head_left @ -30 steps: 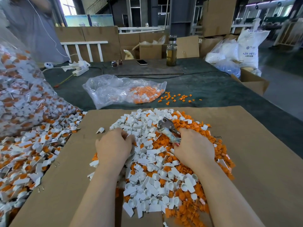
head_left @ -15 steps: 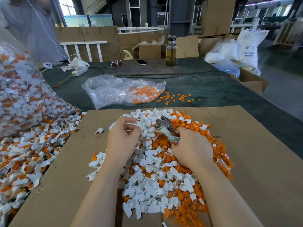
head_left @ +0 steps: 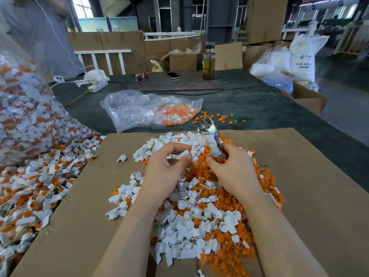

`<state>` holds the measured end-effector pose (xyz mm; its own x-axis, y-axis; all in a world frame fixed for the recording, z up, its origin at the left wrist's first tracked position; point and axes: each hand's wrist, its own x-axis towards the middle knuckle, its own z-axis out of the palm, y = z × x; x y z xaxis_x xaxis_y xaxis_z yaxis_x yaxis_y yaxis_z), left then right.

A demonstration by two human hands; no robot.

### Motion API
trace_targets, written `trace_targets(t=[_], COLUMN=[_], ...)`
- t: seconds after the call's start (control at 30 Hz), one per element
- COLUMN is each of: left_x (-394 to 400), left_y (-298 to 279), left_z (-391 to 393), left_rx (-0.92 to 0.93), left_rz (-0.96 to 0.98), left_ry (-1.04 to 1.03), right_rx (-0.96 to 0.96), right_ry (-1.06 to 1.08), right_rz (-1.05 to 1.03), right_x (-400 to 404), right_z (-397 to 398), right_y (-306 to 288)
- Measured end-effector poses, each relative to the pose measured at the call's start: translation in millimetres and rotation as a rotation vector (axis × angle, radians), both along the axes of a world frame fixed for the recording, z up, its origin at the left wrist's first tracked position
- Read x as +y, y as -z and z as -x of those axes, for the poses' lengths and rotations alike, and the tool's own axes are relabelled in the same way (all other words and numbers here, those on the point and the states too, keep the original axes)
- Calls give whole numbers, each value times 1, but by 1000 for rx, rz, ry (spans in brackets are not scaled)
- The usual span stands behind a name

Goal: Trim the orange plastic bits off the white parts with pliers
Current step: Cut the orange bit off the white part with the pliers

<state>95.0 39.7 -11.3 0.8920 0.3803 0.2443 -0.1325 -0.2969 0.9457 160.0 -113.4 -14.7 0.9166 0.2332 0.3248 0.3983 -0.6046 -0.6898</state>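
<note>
A heap of trimmed white parts [head_left: 191, 222] and orange plastic bits [head_left: 225, 198] lies on a cardboard sheet [head_left: 311, 206]. My left hand [head_left: 167, 170] is raised over the heap and pinches a small white part [head_left: 182, 154] between thumb and fingers. My right hand [head_left: 233, 168] grips the red handles of the pliers [head_left: 211, 138], whose taped metal head points up and away from me. The pliers' jaws are above the heap, to the right of the pinched part and apart from it.
At the left, untrimmed white-and-orange parts [head_left: 34, 186] spill from a big clear bag [head_left: 22, 108]. A clear bag with orange bits [head_left: 153, 110] lies on the green table beyond the cardboard. A bottle [head_left: 208, 60], phone [head_left: 173, 75], power strip and boxes stand further back. A person [head_left: 34, 33] stands at the far left.
My left hand has lifted out of the heap with a white part pinched in it. My right hand has raised the pliers from lying low on the pile to pointing upward.
</note>
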Motion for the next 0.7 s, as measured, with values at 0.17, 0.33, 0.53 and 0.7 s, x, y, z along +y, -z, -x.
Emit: trace_targets(t=[0.17,0.33,0.53,0.7], left_x=[2,2,4,3], left_y=[0,0,1,0], left_z=[-1,-1,-1,0], left_rx=[14,4,-37,-35], left_rz=[31,46,-29,80], left_ry=[-68,-155,-204,-203], right_rx=[-14,-19,-31,-26], right_ry=[56,-3,4,15], right_rz=[230,408,530,437], right_x=[-5,2,3,7], right_z=[-1,3,5,6], right_y=[4,6,11,11])
